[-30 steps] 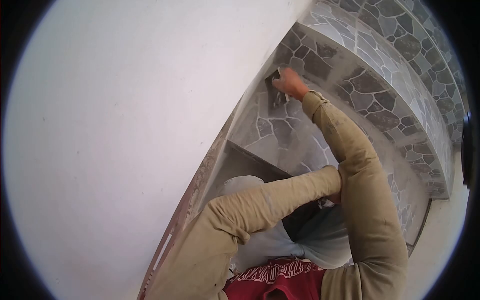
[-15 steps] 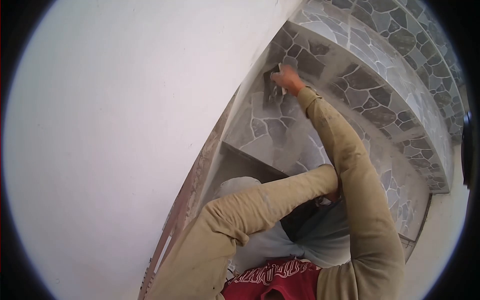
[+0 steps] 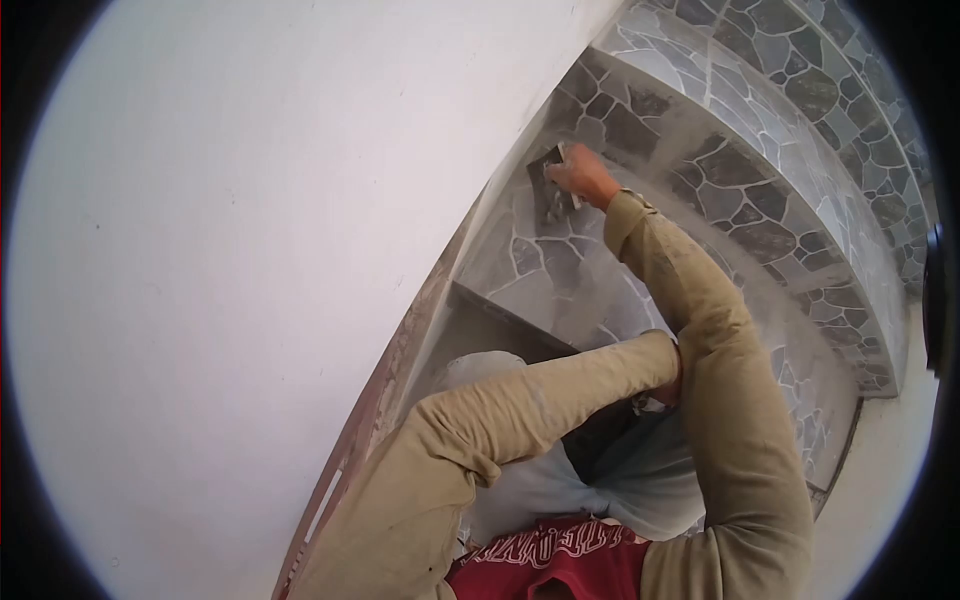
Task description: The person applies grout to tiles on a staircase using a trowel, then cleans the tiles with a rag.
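Note:
My right hand is closed around a flat, dark-bladed trowel with a pale handle edge. The tool lies against the grey stone-patterned step near its wall-side corner. Smeared grey dust or grout covers parts of the step around it. My left hand is near my lap, beneath the right forearm; its fingers are mostly hidden behind the sleeves, so what it holds cannot be made out.
A white wall rises along the left. Curved stone-patterned steps climb to the upper right. A brownish strip runs along the wall's foot. At the far right edge is a dark object.
My right hand and the trowel have moved slightly down and to the right, and the trowel is tilted differently. The left arm has barely moved.

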### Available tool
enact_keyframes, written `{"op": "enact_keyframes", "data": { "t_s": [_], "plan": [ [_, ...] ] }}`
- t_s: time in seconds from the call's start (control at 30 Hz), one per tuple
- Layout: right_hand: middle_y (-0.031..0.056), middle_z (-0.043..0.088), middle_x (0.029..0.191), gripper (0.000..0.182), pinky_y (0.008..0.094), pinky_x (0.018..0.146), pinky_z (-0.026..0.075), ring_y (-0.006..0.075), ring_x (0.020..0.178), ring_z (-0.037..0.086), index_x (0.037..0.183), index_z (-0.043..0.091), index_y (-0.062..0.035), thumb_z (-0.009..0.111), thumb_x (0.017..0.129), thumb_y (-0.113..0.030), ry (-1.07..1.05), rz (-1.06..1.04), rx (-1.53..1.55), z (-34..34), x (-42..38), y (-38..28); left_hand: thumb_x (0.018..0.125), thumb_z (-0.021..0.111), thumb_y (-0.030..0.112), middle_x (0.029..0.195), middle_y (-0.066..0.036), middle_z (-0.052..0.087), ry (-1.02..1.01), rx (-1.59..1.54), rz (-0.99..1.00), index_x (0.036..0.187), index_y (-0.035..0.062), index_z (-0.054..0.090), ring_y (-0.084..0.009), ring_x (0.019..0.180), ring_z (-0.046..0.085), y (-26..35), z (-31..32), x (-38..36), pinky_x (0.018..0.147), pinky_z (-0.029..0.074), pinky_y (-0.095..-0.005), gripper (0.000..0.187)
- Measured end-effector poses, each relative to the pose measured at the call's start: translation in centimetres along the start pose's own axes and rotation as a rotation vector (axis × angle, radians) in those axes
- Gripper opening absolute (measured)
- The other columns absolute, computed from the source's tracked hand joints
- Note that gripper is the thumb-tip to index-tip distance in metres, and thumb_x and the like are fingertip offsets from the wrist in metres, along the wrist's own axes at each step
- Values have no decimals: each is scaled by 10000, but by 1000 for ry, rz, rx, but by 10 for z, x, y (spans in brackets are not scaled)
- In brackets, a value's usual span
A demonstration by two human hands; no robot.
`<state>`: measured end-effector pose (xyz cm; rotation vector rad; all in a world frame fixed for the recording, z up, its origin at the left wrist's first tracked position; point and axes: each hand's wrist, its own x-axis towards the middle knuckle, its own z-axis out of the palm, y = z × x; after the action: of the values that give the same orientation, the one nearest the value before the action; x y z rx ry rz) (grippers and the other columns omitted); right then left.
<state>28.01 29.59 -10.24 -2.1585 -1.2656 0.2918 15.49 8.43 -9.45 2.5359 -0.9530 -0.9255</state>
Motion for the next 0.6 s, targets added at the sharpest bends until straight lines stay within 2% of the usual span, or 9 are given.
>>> {"op": "enact_keyframes", "data": {
  "t_s": [0.03, 0.17, 0.2, 0.27, 0.33, 0.47, 0.57, 0.6],
  "plan": [
    [300, 640, 959, 439, 458, 821, 499, 463, 940, 609, 950, 648, 63, 654, 752, -329, -55, 140, -11, -10, -1, -4, 899, 470, 329, 1325, -122, 547, 0, 8, 3, 1268, 129, 591, -256, 1221, 519, 2, -1, 1, 1000, 411, -385, 437],
    [293, 644, 949, 440, 456, 823, 500, 459, 932, 614, 935, 657, 56, 665, 740, -339, -109, 51, 92, -2, -8, -10, 899, 468, 332, 1314, -127, 555, 12, -14, 10, 1261, 127, 597, -261, 1214, 525, -1, 1, 0, 996, 413, -387, 435],
    [260, 639, 839, 389, 439, 714, 492, 362, 796, 621, 883, 637, 77, 663, 744, -286, -103, 23, 63, 1, -10, -11, 899, 468, 333, 1312, -128, 557, 12, -9, 10, 1260, 127, 598, -262, 1212, 526, -1, 1, 1, 996, 413, -387, 435],
    [228, 634, 728, 343, 422, 605, 485, 265, 661, 628, 831, 618, 98, 661, 748, -232, -83, -6, 28, -4, -11, -13, 899, 467, 334, 1306, -130, 561, 6, -5, 13, 1256, 126, 601, -264, 1209, 529, 0, 0, 1, 994, 415, -388, 435],
    [223, 628, 701, 346, 423, 604, 484, 280, 645, 630, 804, 626, 97, 657, 743, -243, -7, 100, 59, -11, -5, -13, 899, 466, 336, 1301, -132, 564, 7, 6, 16, 1253, 125, 604, -266, 1205, 532, 1, -2, 1, 993, 416, -389, 434],
    [235, 634, 714, 357, 420, 611, 479, 306, 646, 627, 811, 630, 99, 656, 741, -250, -19, 22, 48, 7, -6, -10, 899, 464, 339, 1290, -137, 572, 9, -16, 14, 1246, 124, 609, -271, 1198, 537, -3, 3, -1, 989, 418, -391, 433],
    [262, 643, 759, 370, 423, 643, 487, 338, 681, 634, 821, 630, 102, 656, 741, -258, -67, 5, 13, -8, -6, -8, 899, 463, 342, 1282, -140, 578, -1, -7, 17, 1240, 122, 614, -274, 1193, 541, -2, 0, 1, 987, 420, -392, 433],
    [281, 634, 889, 420, 445, 748, 481, 398, 834, 613, 901, 633, 82, 658, 752, -310, -82, 86, 54, -12, 1, -8, 899, 462, 343, 1280, -141, 580, -1, 4, 22, 1239, 122, 615, -275, 1191, 542, -1, -2, 1, 986, 420, -393, 433]
  ]
}}
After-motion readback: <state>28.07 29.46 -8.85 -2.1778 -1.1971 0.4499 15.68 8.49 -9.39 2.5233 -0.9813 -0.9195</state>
